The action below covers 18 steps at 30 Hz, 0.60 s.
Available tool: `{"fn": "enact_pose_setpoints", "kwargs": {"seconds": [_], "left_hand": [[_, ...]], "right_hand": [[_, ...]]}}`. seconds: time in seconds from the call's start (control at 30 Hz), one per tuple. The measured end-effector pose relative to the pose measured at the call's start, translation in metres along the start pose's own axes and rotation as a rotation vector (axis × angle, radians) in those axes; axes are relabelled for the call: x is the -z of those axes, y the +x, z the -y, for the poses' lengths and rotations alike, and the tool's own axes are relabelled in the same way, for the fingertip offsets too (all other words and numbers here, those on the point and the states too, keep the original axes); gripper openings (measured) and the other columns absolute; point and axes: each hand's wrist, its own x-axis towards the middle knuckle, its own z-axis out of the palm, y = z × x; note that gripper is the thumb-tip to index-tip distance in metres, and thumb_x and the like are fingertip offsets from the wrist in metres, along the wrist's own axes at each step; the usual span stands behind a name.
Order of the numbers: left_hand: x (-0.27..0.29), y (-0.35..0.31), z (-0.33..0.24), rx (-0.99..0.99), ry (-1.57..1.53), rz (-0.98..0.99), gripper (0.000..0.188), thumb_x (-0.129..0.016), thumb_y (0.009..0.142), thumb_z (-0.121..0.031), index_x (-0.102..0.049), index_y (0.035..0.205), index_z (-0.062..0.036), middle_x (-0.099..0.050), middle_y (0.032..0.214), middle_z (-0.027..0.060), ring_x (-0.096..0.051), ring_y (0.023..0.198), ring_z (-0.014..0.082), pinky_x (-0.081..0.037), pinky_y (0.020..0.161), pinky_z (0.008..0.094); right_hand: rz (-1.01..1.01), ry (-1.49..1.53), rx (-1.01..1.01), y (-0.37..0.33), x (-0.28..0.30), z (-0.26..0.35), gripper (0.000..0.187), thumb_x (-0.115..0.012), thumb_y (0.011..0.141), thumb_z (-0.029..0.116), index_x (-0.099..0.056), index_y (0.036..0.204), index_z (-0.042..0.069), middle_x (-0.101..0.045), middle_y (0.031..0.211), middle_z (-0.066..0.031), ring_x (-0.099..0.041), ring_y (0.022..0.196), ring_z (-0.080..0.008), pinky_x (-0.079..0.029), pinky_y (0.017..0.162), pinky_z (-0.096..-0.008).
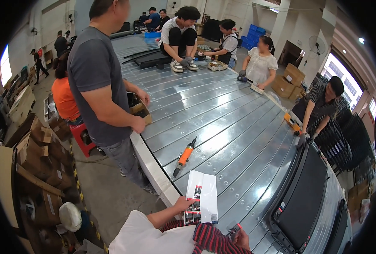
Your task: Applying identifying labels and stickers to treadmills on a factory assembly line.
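My left hand (184, 204) grips the left edge of a white sheet (207, 192) with small black-and-red pieces on it, which look like labels. Its fingers lie over the front. In my right hand (241, 240), low in the view, is a small black-and-red label (234, 229), pinched at its edge. Just beyond the sheet an orange-and-black power screwdriver (184, 159) lies on the ridged metal tabletop (226, 148). To the right rests a black framed panel (300, 199) with a small label on its frame.
Close on the left a person in grey (101, 76) holds an open cardboard box (140, 111) at the table edge. Another person (323, 103) handles the panel's far end. Someone squats on the table (181, 38) farther back. Brown cartons (44, 156) stack on the left floor.
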Motion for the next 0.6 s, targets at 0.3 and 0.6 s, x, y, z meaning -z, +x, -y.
{"fn": "enact_pose_setpoints", "kwargs": {"seconds": [0.3, 0.6], "left_hand": [[0.009, 0.003, -0.006, 0.007, 0.037, 0.001, 0.03, -0.059, 0.073, -0.027, -0.061, 0.09, -0.0031, -0.061, 0.073, 0.0061, -0.057, 0.061, 0.0122, -0.046, 0.055, 0.0254], [0.018, 0.003, -0.015, -0.006, 0.092, -0.013, 0.031, -0.059, 0.073, -0.028, -0.061, 0.091, -0.0028, -0.061, 0.073, 0.0061, -0.057, 0.06, 0.0122, -0.046, 0.054, 0.025]], "right_hand": [[-0.06, -0.008, -0.016, -0.005, -0.026, 0.006, 0.026, -0.043, 0.082, 0.033, -0.047, 0.073, 0.009, -0.047, 0.048, -0.0034, -0.041, 0.038, -0.0146, -0.031, 0.034, -0.0244], [-0.085, -0.029, 0.01, -0.005, -0.039, 0.006, 0.027, -0.044, 0.082, 0.033, -0.047, 0.071, 0.009, -0.046, 0.047, -0.0041, -0.041, 0.037, -0.0153, -0.031, 0.035, -0.0248]]}}
